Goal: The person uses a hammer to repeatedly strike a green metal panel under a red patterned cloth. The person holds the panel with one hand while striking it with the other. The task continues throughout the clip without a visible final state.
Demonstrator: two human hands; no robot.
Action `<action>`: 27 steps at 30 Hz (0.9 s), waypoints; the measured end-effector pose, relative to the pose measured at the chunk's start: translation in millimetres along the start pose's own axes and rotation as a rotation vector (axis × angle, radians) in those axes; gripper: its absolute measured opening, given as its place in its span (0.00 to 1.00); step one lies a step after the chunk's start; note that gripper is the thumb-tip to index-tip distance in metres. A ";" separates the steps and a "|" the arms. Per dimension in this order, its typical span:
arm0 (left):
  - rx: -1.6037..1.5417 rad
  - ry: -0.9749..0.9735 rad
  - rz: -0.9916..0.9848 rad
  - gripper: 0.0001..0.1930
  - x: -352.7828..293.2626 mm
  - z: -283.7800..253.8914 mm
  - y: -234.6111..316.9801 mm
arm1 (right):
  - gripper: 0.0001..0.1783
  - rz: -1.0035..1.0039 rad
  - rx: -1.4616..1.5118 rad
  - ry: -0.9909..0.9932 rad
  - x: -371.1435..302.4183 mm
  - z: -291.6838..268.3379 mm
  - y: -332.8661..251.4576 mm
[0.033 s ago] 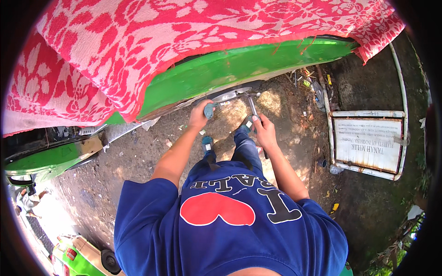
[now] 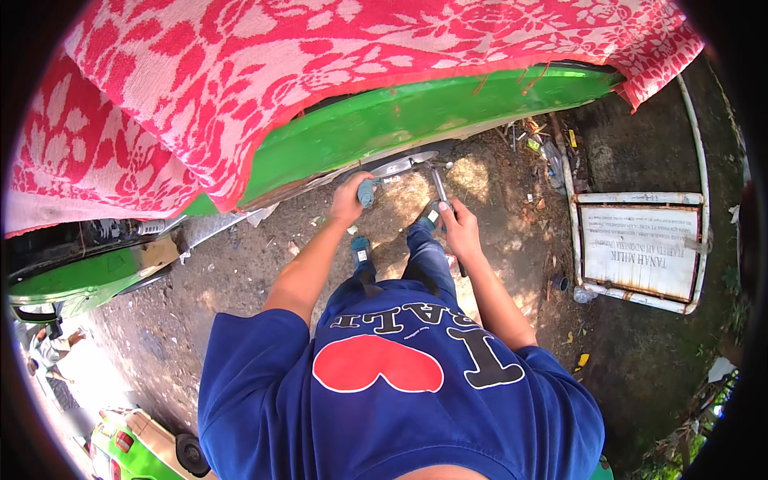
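My left hand [image 2: 347, 200] is closed around a grey-teal rounded object [image 2: 366, 193] whose kind I cannot make out. It is beside the lower edge of a green vehicle body [image 2: 416, 116], near a wheel [image 2: 404, 165] with a silvery face and dark tyre. Gripped in my right hand [image 2: 459, 227] is a metal-shafted tool [image 2: 439, 184] with a dark handle end below the hand. The shaft points up toward the wheel. Its far end is too small to tell. Both hands are apart from each other, above my shoes.
A red and pink patterned cloth [image 2: 264, 72] covers the vehicle's top. To the right stands a white sign [image 2: 640, 246] in a rusty pipe frame. Litter [image 2: 548, 152] lies by the frame. Another green vehicle [image 2: 132, 444] and a person [image 2: 54, 352] are at lower left.
My left hand and the grey-teal object have shifted very slightly to the right. My right hand stays in place. A pale blur now shows at the lower left.
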State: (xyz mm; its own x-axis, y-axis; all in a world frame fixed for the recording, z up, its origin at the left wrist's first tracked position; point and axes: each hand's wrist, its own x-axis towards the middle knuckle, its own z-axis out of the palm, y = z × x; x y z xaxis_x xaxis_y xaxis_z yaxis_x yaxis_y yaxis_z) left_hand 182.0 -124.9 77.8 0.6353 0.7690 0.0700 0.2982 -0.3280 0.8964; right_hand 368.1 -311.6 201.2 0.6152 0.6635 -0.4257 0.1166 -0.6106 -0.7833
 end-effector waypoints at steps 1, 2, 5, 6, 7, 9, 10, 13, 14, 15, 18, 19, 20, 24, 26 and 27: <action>0.020 -0.012 0.044 0.15 6.7 0.8 1.2 | 0.21 -0.016 0.001 0.003 1.9 1.7 1.2; 0.039 -0.026 0.087 0.16 13.4 1.6 2.4 | 0.20 -0.031 0.003 0.007 4.2 3.8 3.7; 0.083 -0.076 0.117 0.20 23.4 6.1 11.5 | 0.20 -0.015 0.018 -0.003 0.7 5.2 4.8; 0.095 -0.094 0.111 0.21 25.6 7.2 15.2 | 0.20 0.001 0.025 -0.009 -1.4 4.8 5.4; 0.117 -0.112 0.117 0.20 28.4 8.3 16.1 | 0.19 -0.017 0.025 -0.014 -2.2 3.8 8.4; 0.162 -0.148 0.131 0.19 35.3 10.8 18.0 | 0.18 -0.052 0.026 -0.022 -2.5 1.7 16.2; 0.173 -0.150 0.136 0.19 38.3 12.5 17.8 | 0.19 -0.037 0.048 -0.013 -3.4 0.9 17.2; 0.204 -0.157 0.131 0.20 45.0 18.2 18.4 | 0.20 0.012 0.104 0.004 -5.4 -2.2 18.8; 0.213 -0.158 0.116 0.20 46.9 19.9 19.0 | 0.20 0.032 0.117 0.003 -6.0 -4.2 18.5; 0.222 -0.159 0.101 0.20 48.9 21.2 19.4 | 0.19 0.052 0.129 0.001 -6.2 -6.0 18.5; 0.291 -0.209 0.052 0.21 55.3 25.5 25.0 | 0.19 0.065 0.156 0.014 -4.7 -10.5 25.2; 0.298 -0.215 0.044 0.21 57.5 26.5 25.0 | 0.19 0.059 0.149 0.022 -4.1 -11.0 25.6; 0.305 -0.221 0.035 0.21 59.7 27.3 24.9 | 0.19 0.053 0.141 0.029 -3.4 -11.4 25.6; 0.290 -0.244 0.036 0.22 66.7 30.4 31.9 | 0.19 0.052 0.175 0.052 -0.8 -12.8 28.7; 0.301 -0.243 0.018 0.22 68.5 30.2 35.7 | 0.19 0.070 0.187 0.038 -0.2 -13.1 25.9; 0.306 -0.242 0.009 0.22 69.5 30.2 37.2 | 0.19 0.079 0.192 0.031 0.4 -12.8 24.6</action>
State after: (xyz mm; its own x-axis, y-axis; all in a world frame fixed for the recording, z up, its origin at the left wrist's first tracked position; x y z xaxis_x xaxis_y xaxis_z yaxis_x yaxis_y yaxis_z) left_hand 258.7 -100.2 102.8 0.7777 0.6257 -0.0607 0.4671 -0.5105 0.7220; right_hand 381.2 -332.0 187.5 0.6409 0.6013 -0.4772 -0.0820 -0.5644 -0.8214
